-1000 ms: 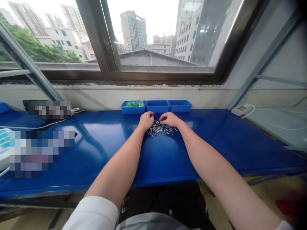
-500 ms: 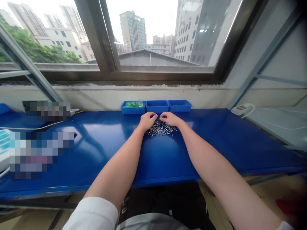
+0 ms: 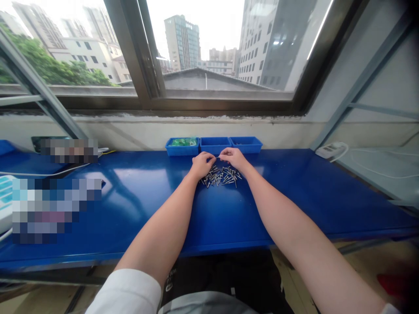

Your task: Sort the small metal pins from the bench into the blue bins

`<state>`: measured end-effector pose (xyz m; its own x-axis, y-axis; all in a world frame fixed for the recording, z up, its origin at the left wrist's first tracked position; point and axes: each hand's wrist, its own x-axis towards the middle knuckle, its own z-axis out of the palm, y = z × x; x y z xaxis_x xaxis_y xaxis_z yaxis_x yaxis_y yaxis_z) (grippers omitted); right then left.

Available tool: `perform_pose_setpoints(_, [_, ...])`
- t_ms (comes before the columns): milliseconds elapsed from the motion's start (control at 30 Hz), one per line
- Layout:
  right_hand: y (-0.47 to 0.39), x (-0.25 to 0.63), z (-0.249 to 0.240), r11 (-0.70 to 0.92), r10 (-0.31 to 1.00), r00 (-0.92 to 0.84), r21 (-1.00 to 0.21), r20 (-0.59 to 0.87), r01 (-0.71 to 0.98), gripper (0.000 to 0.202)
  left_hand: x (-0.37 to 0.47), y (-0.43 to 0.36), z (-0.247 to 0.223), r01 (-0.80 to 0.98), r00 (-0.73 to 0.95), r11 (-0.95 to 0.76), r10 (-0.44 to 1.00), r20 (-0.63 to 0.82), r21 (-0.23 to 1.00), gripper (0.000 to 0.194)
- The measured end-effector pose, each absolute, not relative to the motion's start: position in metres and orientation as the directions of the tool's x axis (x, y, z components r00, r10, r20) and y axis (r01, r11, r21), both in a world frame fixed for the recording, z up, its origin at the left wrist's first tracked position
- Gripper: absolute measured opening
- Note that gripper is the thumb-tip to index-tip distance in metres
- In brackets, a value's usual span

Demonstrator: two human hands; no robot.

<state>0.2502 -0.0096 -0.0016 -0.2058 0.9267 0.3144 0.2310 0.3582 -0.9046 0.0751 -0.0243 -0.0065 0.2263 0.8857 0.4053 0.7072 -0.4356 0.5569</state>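
Note:
Several thin metal pieces, like screws or rivets, lie in a loose pile [image 3: 216, 176] on the blue table. My left hand [image 3: 202, 164] is at the pile's back left edge, its fingertips pinched together. My right hand [image 3: 233, 158] is just behind the pile on the right, also pinching. Between the two sets of fingertips a small thin metal piece [image 3: 217, 157] shows, held at both ends. Its exact shape is too small to make out.
Behind my hands stand three blue bins: the left bin [image 3: 182, 150] holds green packets, then a middle bin [image 3: 215, 150] and a right bin [image 3: 246, 149]. A power strip [image 3: 330, 149] sits at right. Blurred items and a cable lie at left.
My right hand has risen slightly away from the pile, and the thin piece between the fingertips now shows more clearly. My left hand has barely moved.

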Motion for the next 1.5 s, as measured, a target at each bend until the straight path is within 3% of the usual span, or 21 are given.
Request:
perform_pose_setpoints(100, [-0.007, 0.253, -0.002, 0.389, 0.921, -0.113, -0.883, 0.372, 0.262, 0.022, 0.075, -0.022, -0.009, 0.717, 0.197, -0.423, 0.886, 0.421, 0.554, 0.027])
perform_pose_setpoints(267, [0.0, 0.267, 0.0, 0.362, 0.847, 0.165, -0.774, 0.506, 0.519, 0.025, 0.075, -0.018, -0.014, 0.758, 0.146, -0.368, 0.9, 0.41, 0.538, 0.033])
perform_pose_setpoints(400, [0.005, 0.279, -0.002, 0.242, 0.834, 0.263, -0.751, 0.485, 0.615, 0.041, 0.074, -0.016, -0.014, 0.774, 0.153, -0.35, 0.912, 0.38, 0.528, 0.032])
perform_pose_setpoints(567, [0.007, 0.281, -0.008, 0.192, 0.859, 0.265, -0.756, 0.437, 0.626, 0.077, 0.074, -0.015, -0.014, 0.782, 0.15, -0.334, 0.92, 0.362, 0.526, 0.029])
perform_pose_setpoints(667, [0.005, 0.277, -0.007, 0.261, 0.842, 0.219, -0.727, 0.494, 0.635, 0.074, 0.075, -0.015, -0.014, 0.78, 0.15, -0.333, 0.921, 0.358, 0.529, 0.028])
perform_pose_setpoints(767, [0.0, 0.272, -0.004, 0.373, 0.84, 0.092, -0.693, 0.534, 0.616, 0.045, 0.075, -0.016, -0.013, 0.781, 0.14, -0.319, 0.927, 0.347, 0.537, 0.028])
perform_pose_setpoints(900, [-0.009, 0.265, -0.001, 0.464, 0.882, -0.216, -0.694, 0.418, 0.551, 0.016, 0.075, -0.016, -0.013, 0.777, 0.142, -0.319, 0.929, 0.342, 0.543, 0.029])
perform_pose_setpoints(1067, [-0.018, 0.255, 0.002, 0.513, 0.846, -0.443, -0.676, 0.295, 0.529, 0.013, 0.075, -0.017, -0.012, 0.779, 0.145, -0.319, 0.929, 0.34, 0.54, 0.03])
perform_pose_setpoints(1500, [-0.02, 0.239, 0.005, 0.589, 0.78, -0.59, -0.565, 0.21, 0.578, 0.014, 0.076, -0.016, -0.011, 0.763, 0.144, -0.326, 0.928, 0.344, 0.559, 0.03])
